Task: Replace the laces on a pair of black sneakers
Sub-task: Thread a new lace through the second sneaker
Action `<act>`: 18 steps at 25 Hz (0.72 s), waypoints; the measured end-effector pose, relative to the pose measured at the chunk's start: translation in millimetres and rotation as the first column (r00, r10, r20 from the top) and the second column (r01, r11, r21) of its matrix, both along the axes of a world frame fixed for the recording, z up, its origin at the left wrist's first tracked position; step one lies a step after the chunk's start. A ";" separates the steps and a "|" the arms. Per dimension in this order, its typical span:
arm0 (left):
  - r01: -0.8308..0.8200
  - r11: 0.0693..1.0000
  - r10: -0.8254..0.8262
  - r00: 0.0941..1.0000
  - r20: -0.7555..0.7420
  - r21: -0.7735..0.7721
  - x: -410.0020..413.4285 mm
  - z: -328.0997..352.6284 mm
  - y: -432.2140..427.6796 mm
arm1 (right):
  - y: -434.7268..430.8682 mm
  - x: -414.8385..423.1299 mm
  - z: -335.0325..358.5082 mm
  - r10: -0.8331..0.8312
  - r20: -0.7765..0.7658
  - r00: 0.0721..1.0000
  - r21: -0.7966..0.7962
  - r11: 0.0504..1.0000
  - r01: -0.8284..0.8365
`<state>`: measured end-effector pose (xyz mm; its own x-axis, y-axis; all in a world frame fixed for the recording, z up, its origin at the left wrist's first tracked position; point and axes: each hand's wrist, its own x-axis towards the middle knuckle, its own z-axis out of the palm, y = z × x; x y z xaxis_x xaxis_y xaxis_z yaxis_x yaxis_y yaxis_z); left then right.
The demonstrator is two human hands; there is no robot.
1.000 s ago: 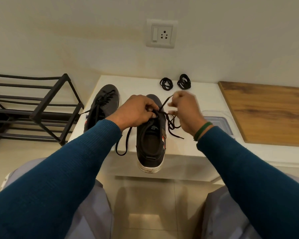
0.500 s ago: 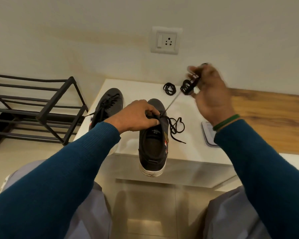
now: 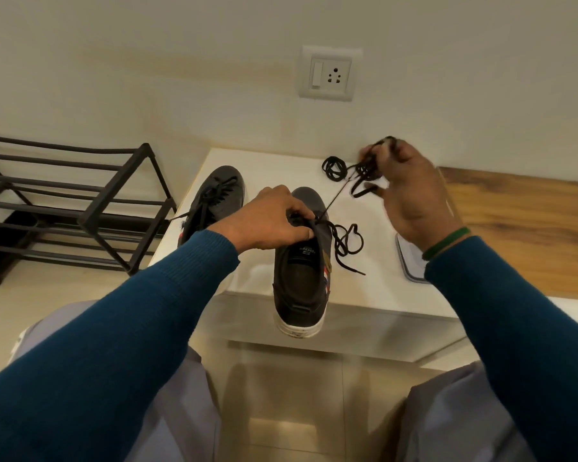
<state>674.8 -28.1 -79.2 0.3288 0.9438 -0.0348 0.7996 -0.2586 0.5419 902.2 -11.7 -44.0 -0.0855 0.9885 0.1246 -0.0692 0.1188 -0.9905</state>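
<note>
One thin lace (image 3: 336,198), taut btwn blk sneaker (image 3: 301,278) & R hand (image 3: 414,195).

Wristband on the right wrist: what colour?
Green wristband, clearest in the head view.

One black sneaker (image 3: 299,285) pokes heel-first off your table (image 3: 381,295), its loose lace (image 3: 346,241) stretched up to your right hand (image 3: 411,191); the other sneaker (image 3: 219,191) lies beside it.

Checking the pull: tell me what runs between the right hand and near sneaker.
Head view: one taut black lace from the sneaker, over the white tabletop.
</note>
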 end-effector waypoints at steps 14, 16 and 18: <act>0.012 1.000 -0.010 0.997 -0.075 0.026 -1.4 -2.9 5.1 | -27.1 -23.0 -63.2 0.275 0.890 0.364 -0.297 0.955 0.005; 0.011 1.000 -0.009 0.997 -0.080 0.026 -1.1 -2.6 5.7 | -21.2 -23.8 -66.3 0.175 0.900 0.399 -0.220 0.973 0.069; 0.012 0.999 -0.009 0.996 -0.084 0.031 1.4 -3.6 6.0 | -18.6 -21.4 -65.1 0.163 0.912 0.375 -0.212 0.973 0.092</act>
